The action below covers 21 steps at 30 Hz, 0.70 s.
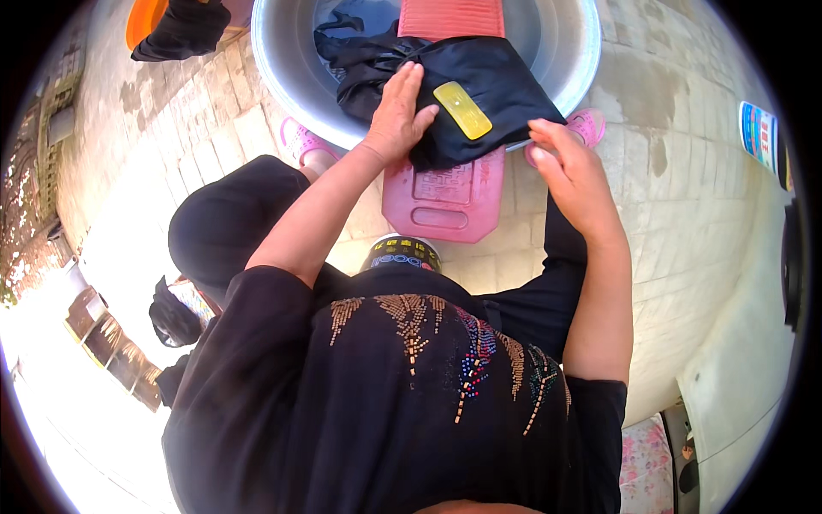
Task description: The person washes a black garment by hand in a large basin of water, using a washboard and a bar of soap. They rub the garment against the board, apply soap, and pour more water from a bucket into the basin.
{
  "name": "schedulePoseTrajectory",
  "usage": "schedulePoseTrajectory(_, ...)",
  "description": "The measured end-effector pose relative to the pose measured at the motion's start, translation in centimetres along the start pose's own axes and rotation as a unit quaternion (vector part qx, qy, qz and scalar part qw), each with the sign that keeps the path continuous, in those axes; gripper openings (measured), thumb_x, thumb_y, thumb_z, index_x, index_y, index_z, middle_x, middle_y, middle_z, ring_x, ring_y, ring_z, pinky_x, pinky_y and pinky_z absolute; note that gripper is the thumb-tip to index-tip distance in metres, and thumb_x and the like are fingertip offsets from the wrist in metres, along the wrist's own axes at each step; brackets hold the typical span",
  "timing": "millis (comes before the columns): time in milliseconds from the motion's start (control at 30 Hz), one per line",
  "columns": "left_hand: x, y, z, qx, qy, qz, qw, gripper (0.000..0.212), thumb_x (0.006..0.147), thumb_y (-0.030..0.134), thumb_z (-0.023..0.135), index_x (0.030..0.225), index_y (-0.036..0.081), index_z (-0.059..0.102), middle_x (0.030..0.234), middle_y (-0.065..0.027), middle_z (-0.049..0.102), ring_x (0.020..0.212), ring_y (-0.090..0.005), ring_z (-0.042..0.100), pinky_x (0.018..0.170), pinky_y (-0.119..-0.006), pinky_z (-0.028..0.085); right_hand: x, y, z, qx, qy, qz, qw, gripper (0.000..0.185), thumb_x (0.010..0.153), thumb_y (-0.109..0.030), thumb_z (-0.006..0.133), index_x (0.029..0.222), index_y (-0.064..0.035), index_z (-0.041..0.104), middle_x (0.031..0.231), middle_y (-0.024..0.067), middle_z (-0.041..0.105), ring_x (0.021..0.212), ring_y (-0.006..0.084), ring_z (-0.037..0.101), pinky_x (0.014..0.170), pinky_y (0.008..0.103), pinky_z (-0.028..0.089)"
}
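A wet black cloth [494, 70] is spread over a pink plastic washboard [442, 193] that slopes out of a large metal basin [581, 38]. On the cloth rests a yellow bar of soap [462, 110], touched by neither hand. My left hand [401, 115] lies on the cloth left of the soap, fingers together and thumb spread away. At the cloth's right edge is my right hand [568, 160], its fingers bent; whether they pinch the fabric is hidden. Part of the cloth trails leftward into dark water [366, 16] in the basin.
An orange tub [142, 22] with a black cloth [186, 32] over its rim stands at upper left. A round container [401, 252] bearing writing is below the washboard. A labelled bucket [758, 135] stands at right on the paved floor [681, 218]. Pink clogs [587, 125] flank the basin.
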<state>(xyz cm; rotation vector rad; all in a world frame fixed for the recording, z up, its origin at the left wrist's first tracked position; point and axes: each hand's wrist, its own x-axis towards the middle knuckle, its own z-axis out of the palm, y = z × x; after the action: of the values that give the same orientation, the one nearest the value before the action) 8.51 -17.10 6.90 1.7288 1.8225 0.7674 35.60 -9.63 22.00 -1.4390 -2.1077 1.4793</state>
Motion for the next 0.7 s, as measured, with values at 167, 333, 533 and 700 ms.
schedulePoseTrajectory(167, -0.2, -3.9, 0.0, -0.203, 0.111, -0.234, 0.944, 0.039, 0.082, 0.009, 0.068, 0.116, -0.006, 0.057, 0.098, -0.0161, 0.067, 0.094, -0.0241, 0.064, 0.087, -0.033, 0.05, 6.9, 0.6, 6.8, -0.166, -0.014, -0.148, 0.975, 0.045, 0.087, -0.018, 0.064, 0.129, -0.006, 0.053, 0.119, 0.0163, 0.062, 0.111, 0.0314, 0.06, 0.092, 0.0437, 0.049)
schedulePoseTrajectory(333, 0.0, -1.8, -1.4, -0.126, 0.097, -0.207, 0.965, 0.031, 0.081, 0.021, 0.07, 0.096, -0.004, 0.059, 0.093, -0.0217, 0.06, 0.086, -0.0375, 0.06, 0.079, -0.04, 0.048, 9.1, 2.3, 12.6, -0.343, 0.031, -0.033, 0.938, 0.061, 0.08, -0.014, 0.068, 0.137, -0.0118, 0.047, 0.114, 0.0175, 0.058, 0.108, 0.0372, 0.058, 0.087, 0.047, 0.051)
schedulePoseTrajectory(533, 2.2, 1.1, -3.2, -0.124, 0.062, -0.148, 0.979, 0.034, 0.086, 0.025, 0.065, 0.076, -0.004, 0.051, 0.083, -0.021, 0.055, 0.078, -0.0402, 0.055, 0.071, -0.045, 0.044, 10.1, 8.2, 7.7, 0.234, -0.033, 0.124, 0.964, 0.041, 0.088, -0.001, 0.054, 0.129, -0.0039, 0.056, 0.111, 0.0103, 0.066, 0.106, 0.024, 0.064, 0.091, 0.0356, 0.05)
schedulePoseTrajectory(700, 7.2, 3.9, 0.5, -0.472, -0.084, -0.245, 0.843, 0.025, 0.098, 0.023, 0.055, 0.09, 0.0, 0.059, 0.085, -0.009, 0.061, 0.074, -0.021, 0.064, 0.066, -0.031, 0.056, 8.4, 9.6, 6.8, 0.484, 0.014, 0.142, 0.863, 0.045, 0.089, 0.004, 0.056, 0.134, 0.0008, 0.051, 0.107, 0.0067, 0.063, 0.1, 0.0139, 0.062, 0.09, 0.0261, 0.048)
